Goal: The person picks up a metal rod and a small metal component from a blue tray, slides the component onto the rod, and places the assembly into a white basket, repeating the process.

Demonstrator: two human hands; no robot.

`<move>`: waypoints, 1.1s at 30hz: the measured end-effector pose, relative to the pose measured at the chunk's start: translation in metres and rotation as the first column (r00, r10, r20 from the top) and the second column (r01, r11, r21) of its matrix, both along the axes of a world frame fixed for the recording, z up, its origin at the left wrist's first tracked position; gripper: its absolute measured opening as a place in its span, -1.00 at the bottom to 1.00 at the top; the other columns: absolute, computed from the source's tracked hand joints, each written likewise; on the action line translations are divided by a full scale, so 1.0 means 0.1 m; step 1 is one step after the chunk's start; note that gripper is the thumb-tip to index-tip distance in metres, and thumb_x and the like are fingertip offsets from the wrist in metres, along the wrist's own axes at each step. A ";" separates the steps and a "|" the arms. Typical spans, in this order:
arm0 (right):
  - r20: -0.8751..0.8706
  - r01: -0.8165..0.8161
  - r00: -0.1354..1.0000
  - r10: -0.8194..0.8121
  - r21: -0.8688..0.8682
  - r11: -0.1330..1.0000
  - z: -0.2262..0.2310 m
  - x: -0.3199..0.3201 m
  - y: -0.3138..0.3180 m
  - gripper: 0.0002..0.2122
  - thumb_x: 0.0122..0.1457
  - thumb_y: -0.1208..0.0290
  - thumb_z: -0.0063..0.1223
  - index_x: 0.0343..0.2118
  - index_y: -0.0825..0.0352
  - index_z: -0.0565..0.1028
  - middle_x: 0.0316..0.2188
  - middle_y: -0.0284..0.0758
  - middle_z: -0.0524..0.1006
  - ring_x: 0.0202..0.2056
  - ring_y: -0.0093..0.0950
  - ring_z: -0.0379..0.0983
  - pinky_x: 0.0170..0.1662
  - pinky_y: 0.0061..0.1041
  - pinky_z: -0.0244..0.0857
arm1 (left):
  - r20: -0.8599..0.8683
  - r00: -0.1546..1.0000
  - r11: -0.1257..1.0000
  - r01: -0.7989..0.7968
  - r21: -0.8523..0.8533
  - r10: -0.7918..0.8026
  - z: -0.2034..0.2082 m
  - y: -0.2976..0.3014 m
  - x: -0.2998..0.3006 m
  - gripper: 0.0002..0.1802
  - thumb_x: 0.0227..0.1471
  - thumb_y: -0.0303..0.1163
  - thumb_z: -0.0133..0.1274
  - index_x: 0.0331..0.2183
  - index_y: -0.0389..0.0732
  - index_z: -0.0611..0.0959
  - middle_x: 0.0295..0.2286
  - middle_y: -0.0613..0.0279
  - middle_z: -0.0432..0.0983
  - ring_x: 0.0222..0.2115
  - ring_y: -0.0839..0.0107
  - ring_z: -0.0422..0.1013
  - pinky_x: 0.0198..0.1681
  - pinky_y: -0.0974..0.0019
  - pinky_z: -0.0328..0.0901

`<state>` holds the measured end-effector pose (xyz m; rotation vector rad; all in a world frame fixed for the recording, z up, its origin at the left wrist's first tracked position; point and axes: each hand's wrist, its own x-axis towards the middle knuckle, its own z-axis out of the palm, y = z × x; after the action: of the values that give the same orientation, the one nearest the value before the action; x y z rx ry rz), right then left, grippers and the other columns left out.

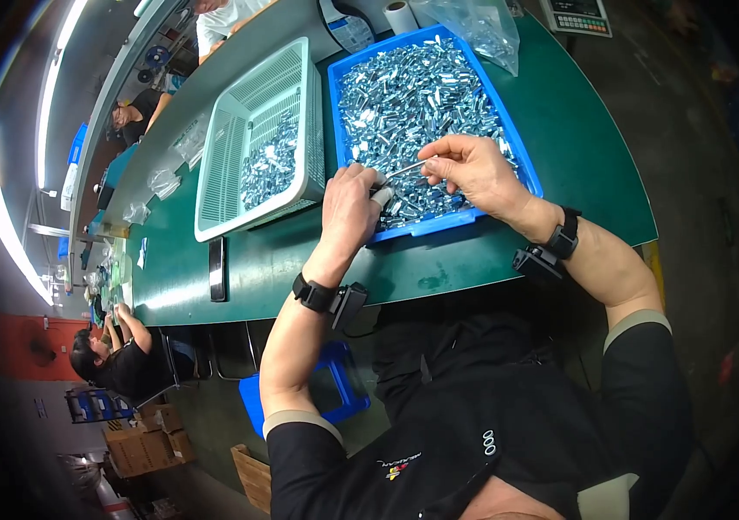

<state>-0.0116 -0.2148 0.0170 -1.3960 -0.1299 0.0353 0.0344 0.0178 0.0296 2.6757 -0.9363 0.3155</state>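
Observation:
A blue tray [428, 227] full of small shiny metal parts [413, 95] lies in front of me on the table. Over its near left part, my right hand [478, 173] pinches a thin metal rod [406, 168] between thumb and fingers. The rod slants down to the left, toward the fingertips of my left hand [350, 206]. Those fingers are closed at the tray's near left corner, with a white cover on one fingertip. Whatever they grip is too small and hidden to name.
Left of the tray stands a pale green basket [311, 113] with more metal parts [272, 165]. A black phone [218, 270] lies near the table edge. Clear plastic bags [163, 183] lie farther left; another bag [495, 43] touches the tray's far right. Other people sit at left.

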 end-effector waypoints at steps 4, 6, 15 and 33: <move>0.042 0.018 0.999 -0.017 -0.029 0.999 -0.02 -0.01 0.00 -0.81 0.32 0.46 0.09 -0.09 0.42 0.58 -0.31 -0.32 0.65 -0.33 -0.66 0.55 -0.36 -0.72 0.36 | -0.049 0.999 0.975 0.002 -0.223 -0.013 0.00 0.02 -0.09 -0.80 -0.08 -0.49 0.29 -0.33 -0.24 0.64 -0.39 0.13 0.54 -0.27 0.09 0.44 -0.17 0.09 0.33; 0.067 0.009 0.998 -0.003 -0.093 0.996 -0.06 0.02 -0.01 -0.81 0.32 0.46 0.09 -0.10 0.42 0.59 -0.33 -0.33 0.65 -0.35 -0.67 0.55 -0.38 -0.72 0.36 | -0.104 0.994 0.940 0.003 -0.342 -0.041 0.02 0.00 -0.15 -0.82 -0.04 -0.49 0.29 -0.33 -0.25 0.64 -0.37 0.13 0.56 -0.26 0.09 0.46 -0.17 0.13 0.35; 0.042 0.024 0.999 -0.024 -0.008 1.000 -0.02 0.04 -0.01 -0.82 0.34 0.42 0.08 -0.14 0.43 0.59 -0.36 -0.32 0.64 -0.38 -0.66 0.54 -0.40 -0.72 0.36 | -0.112 0.989 0.870 0.032 -0.491 -0.100 0.14 -0.06 -0.24 -0.80 0.00 -0.52 0.29 -0.28 -0.28 0.65 -0.33 0.10 0.61 -0.26 0.17 0.52 -0.16 0.22 0.39; 0.085 0.075 0.993 -0.081 0.069 0.995 -0.02 0.01 -0.02 -0.80 0.36 0.38 0.07 -0.17 0.43 0.58 -0.39 -0.35 0.62 -0.41 -0.67 0.52 -0.41 -0.73 0.35 | -0.104 0.993 0.895 0.007 -0.447 -0.060 0.18 -0.10 -0.27 -0.81 0.02 -0.51 0.29 -0.28 -0.32 0.65 -0.32 0.12 0.63 -0.25 0.30 0.55 -0.11 0.29 0.39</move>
<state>-0.0108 -0.2170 0.0155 -1.3358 -0.1478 -0.0946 0.0077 0.0083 0.0476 2.2276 -0.7643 0.3191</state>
